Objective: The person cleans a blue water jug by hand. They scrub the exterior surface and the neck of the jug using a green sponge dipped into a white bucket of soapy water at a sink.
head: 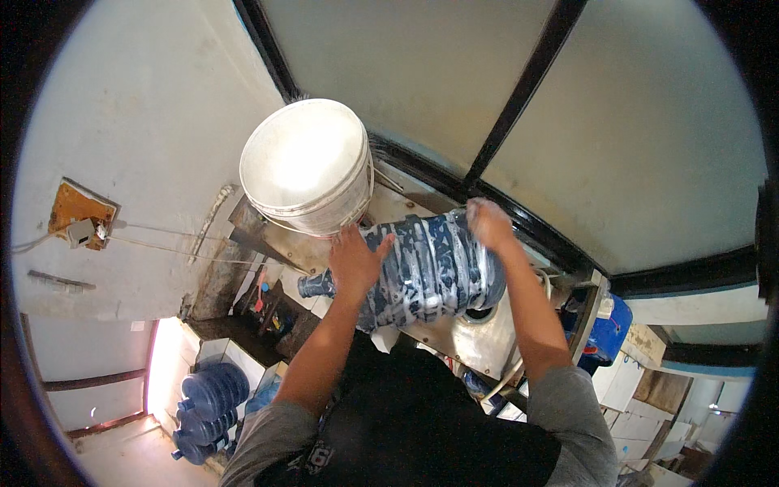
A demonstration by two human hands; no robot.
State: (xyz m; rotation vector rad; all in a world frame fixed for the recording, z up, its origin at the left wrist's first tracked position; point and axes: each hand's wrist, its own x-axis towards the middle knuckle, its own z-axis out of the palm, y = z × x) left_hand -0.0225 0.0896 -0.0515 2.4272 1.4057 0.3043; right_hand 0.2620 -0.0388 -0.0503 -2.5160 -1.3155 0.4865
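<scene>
A large blue plastic water jug (pixel 420 268) lies on its side before me, streaked with white suds. Its neck (pixel 313 285) points left and its base faces right. My left hand (pixel 356 262) grips the shoulder of the jug, thumb stretched toward the ribbed body. At the far upper edge near the base is my right hand (pixel 489 224), curled, blurred and wet with foam. Whether a cloth or sponge is inside its fingers cannot be made out. Under the jug runs a metal-topped counter (pixel 487 341), with a round opening (pixel 479 315) partly covered by the jug.
A white bucket (pixel 304 164) with a pale top stands just behind my left hand. Dark-framed frosted panels (pixel 426 73) rise behind the counter. Several blue jugs (pixel 213 395) are stacked at lower left. A blue container (pixel 608 329) sits at right; a cable (pixel 182 246) crosses the left wall.
</scene>
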